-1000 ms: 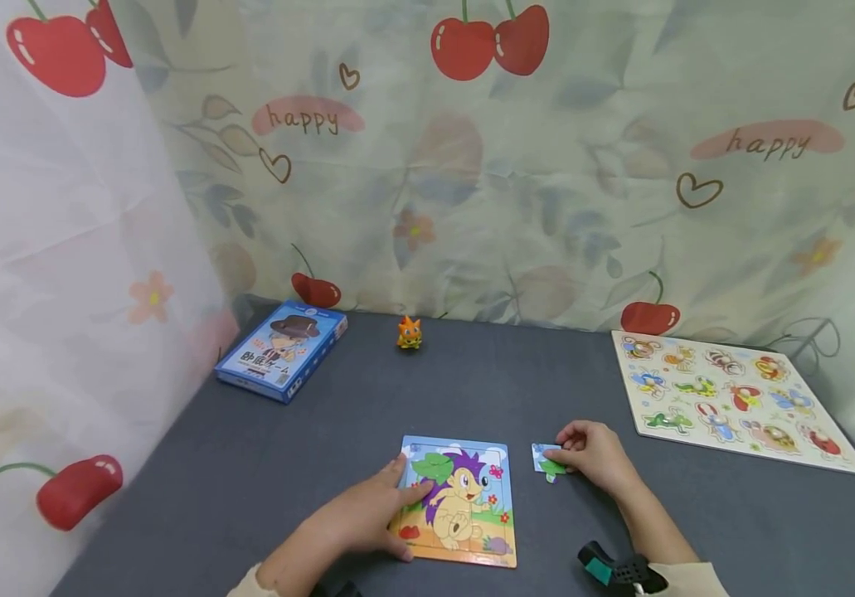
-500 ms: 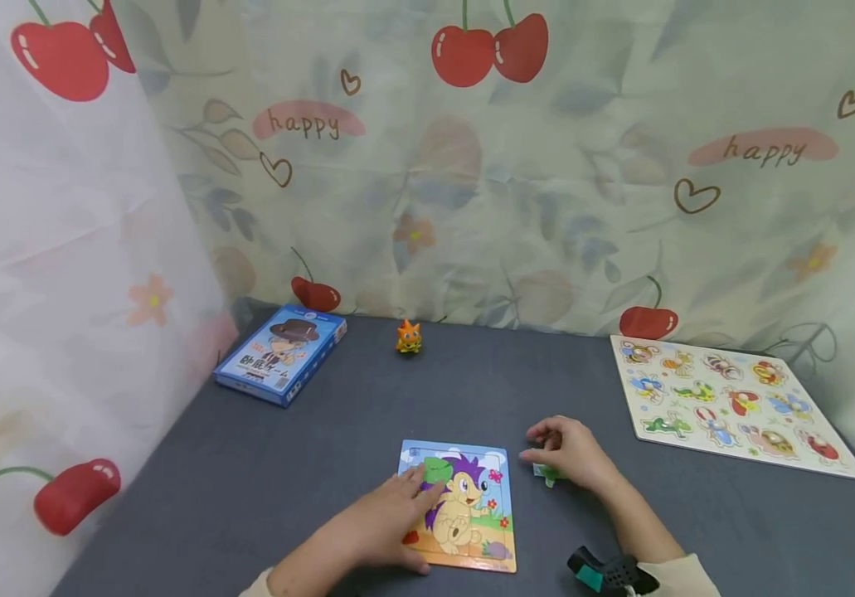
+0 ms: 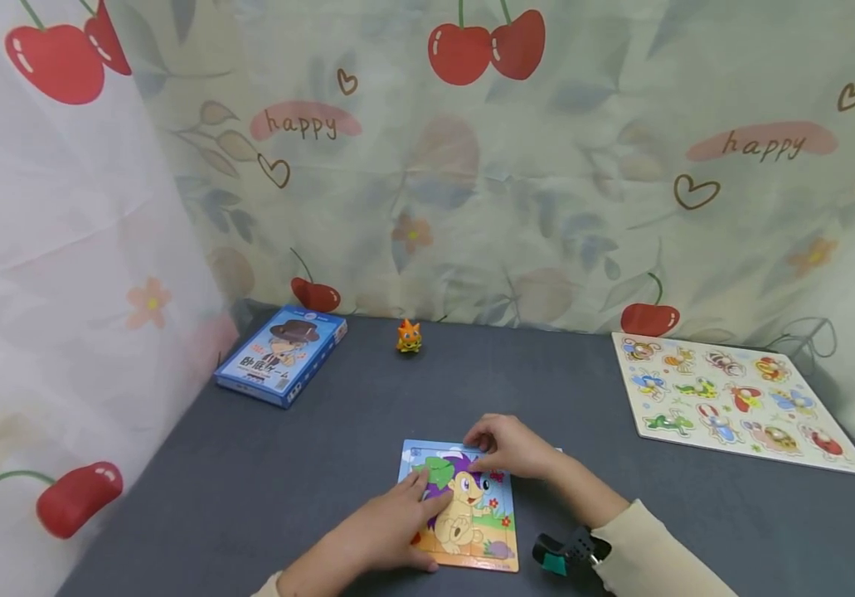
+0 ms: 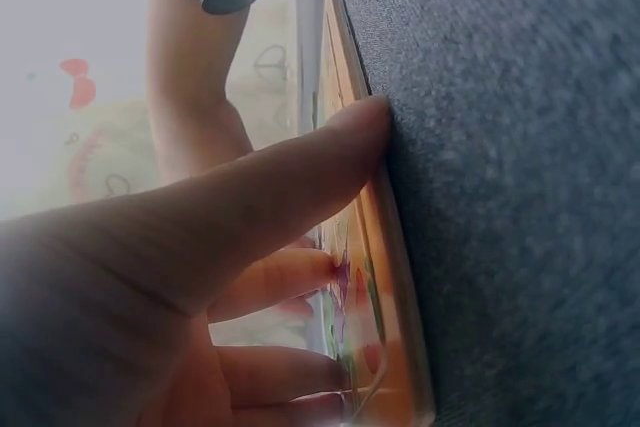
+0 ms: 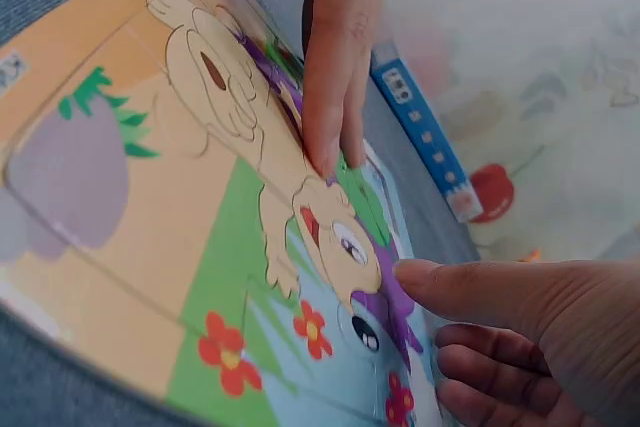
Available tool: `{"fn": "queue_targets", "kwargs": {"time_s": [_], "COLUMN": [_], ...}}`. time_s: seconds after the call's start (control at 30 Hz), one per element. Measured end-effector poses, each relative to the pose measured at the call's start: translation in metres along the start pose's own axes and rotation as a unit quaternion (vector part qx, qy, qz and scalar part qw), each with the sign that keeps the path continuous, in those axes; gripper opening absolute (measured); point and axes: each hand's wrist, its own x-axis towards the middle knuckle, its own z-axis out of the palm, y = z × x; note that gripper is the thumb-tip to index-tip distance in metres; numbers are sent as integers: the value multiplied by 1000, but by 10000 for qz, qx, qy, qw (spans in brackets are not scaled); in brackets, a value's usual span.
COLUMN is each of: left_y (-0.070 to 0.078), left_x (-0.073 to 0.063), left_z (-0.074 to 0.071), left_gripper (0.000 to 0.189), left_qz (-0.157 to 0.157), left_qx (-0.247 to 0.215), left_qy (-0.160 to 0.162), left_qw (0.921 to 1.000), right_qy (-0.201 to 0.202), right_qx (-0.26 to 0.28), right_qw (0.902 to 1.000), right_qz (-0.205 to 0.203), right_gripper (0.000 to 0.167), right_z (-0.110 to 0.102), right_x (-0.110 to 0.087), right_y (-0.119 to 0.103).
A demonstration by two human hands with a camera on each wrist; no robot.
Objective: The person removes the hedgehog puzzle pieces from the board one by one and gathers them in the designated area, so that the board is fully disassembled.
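Note:
A square hedgehog jigsaw puzzle [image 3: 460, 531] lies flat on the dark table, close in front of me. My left hand [image 3: 397, 522] rests on its left side, fingers stretched over the picture; in the left wrist view the thumb [image 4: 300, 182] reaches across the near edge. At the far edge is my right hand [image 3: 512, 448]. Its thumb [image 5: 465, 292] touches the purple spines, and the other fingers curl at the board's rim, as the right wrist view shows. A pale corner of the loose piece [image 3: 560, 450] peeks out behind the right wrist.
A blue box [image 3: 281, 355] lies at the back left. Near it stands a small orange toy figure [image 3: 409, 336]. On the right is a white board of insect pictures [image 3: 740, 402]. A patterned cloth [image 3: 487, 207] hangs behind the table.
My right hand has let go of the loose blue-green piece and moved left onto the puzzle's far edge. The left hand has slid slightly to the right over the picture.

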Motion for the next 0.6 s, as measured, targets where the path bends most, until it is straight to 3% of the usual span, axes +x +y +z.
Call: {"fn": "queue_targets", "kwargs": {"time_s": [0.3,0.6], "left_y": [1,-1], "left_x": [0,-1], "left_z": [-1,-1], "left_gripper": [76,77], "left_qz": [-27,-24], "left_qx": [90,165], "left_qy": [-17,-42], "left_qw": [10000,9999], "right_qy": [-346,-390], "right_qx": [229,680], "right_qw": [9989,9968], "right_qz": [-209,-173], "right_gripper": [21,26], "right_z": [6,17], "right_x": [13,17], "right_y": [-6,-9]}}
